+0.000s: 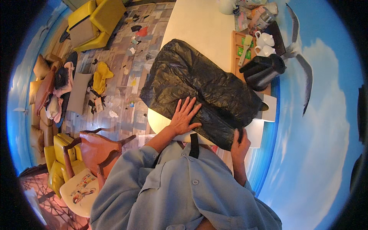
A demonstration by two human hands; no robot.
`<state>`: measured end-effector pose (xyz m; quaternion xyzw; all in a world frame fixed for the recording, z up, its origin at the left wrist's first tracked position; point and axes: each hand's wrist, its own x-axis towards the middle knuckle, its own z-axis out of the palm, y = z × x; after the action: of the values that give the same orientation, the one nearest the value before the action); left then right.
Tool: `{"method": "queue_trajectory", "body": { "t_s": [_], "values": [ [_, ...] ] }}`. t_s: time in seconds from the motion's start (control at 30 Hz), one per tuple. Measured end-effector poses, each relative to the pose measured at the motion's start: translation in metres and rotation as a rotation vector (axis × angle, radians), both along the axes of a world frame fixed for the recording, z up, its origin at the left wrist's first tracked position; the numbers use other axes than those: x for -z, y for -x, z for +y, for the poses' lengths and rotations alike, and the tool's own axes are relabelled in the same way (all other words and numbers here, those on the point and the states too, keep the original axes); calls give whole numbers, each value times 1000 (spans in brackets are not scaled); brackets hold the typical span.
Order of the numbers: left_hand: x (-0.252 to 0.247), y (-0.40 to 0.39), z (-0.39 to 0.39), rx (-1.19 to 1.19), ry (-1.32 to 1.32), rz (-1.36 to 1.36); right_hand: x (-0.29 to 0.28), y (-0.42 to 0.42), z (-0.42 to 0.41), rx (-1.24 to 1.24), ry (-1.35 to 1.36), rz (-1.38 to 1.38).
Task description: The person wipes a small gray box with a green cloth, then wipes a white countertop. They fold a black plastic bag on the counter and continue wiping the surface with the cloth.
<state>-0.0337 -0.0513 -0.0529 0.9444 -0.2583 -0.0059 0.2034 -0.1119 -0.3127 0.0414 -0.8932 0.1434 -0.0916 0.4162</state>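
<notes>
A black plastic bag, crumpled and spread out, lies across the near end of a pale table. My left hand rests flat on the bag's near left part, its fingers apart. At the bag's near right corner, my right hand pinches the edge between thumb and fingers. Part of the bag hangs over the table's near edge. Whether anything is inside the bag cannot be told.
Along the right side stand a black jug, a wooden tray with a brush, and white teapots. Scraps and a yellow cloth litter the floor at left, near a wooden-armed chair and a yellow armchair.
</notes>
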Motion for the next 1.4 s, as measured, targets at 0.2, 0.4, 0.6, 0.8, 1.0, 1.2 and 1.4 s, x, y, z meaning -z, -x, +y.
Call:
{"method": "queue_trajectory", "body": {
  "t_s": [0.2, 0.4, 0.6, 0.8, 1.0, 1.2, 1.4],
  "values": [
    [2, -24, -14, 109, -51, -12, 48, 6, -53, 223, -249, 137],
    [-4, -24, -10, 127, 18, 33, 15, -7, -34, 217, -515, 87],
    [-45, -1, -10, 199, 256, 185, -12, -36, 5, 113, -648, 163],
    [-37, 25, -16, -8, 926, 646, -58, -90, 86, -360, -790, 299],
    [-27, 15, 7, -415, 1084, 995, -61, -122, 88, -653, -782, 151],
    [-21, 23, 24, -499, 1330, 1082, -24, -194, 76, -737, -565, 34],
    [-55, 19, 41, -579, 1691, 1154, 26, -199, 96, -961, -779, 499]
  ]
}}
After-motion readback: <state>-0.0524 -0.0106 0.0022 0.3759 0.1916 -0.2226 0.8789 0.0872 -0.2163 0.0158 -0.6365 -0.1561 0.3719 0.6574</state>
